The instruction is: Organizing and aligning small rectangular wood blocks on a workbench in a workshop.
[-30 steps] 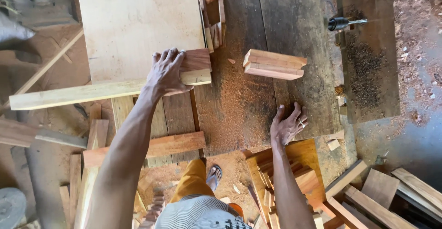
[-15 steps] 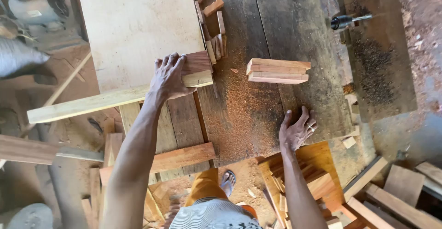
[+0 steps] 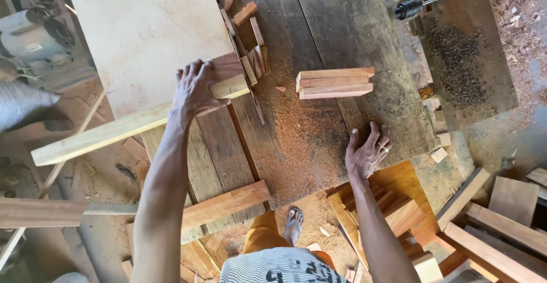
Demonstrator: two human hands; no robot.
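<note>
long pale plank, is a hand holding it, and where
The left hand presses down on the long pale plank near its right end. The right hand rests open on the workbench, holding nothing.

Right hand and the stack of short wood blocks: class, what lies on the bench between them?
Head view: only sawdust-strewn dark bench planks separate the right hand from the stack of short wood blocks; no tool or offcut lies there.
</note>
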